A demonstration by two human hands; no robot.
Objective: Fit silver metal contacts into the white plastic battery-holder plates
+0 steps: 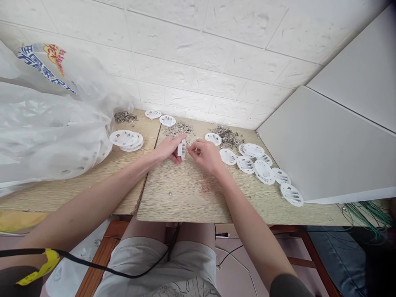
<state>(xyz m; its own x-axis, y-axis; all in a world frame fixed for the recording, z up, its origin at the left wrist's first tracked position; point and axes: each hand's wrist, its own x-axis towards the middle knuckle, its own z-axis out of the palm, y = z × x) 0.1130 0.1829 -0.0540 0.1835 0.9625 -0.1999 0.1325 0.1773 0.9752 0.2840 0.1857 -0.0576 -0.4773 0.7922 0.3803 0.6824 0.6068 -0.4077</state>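
- Disc [183,150]: above the bench [185,194], right of the bag [55,136]; turned edge-on, probably so one face meets the right hand.
- Left hand [167,148]: fingers grasping the disc, thumb at top, others below; looks like a steadying grip.
- Right hand [206,153]: fingers pinched beside it; can't tell if holding anything.
- Metal bits [229,136], loose discs [245,164]: spread rightward from bag, likely for reach.

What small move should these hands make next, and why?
Probably bring the right hand in to the slotted face of the white disc while the left hand keeps it steady. The disc is held on edge, its slots turned toward the right hand, whose fingertips are close by. Whether they hold a piece is too small to tell.
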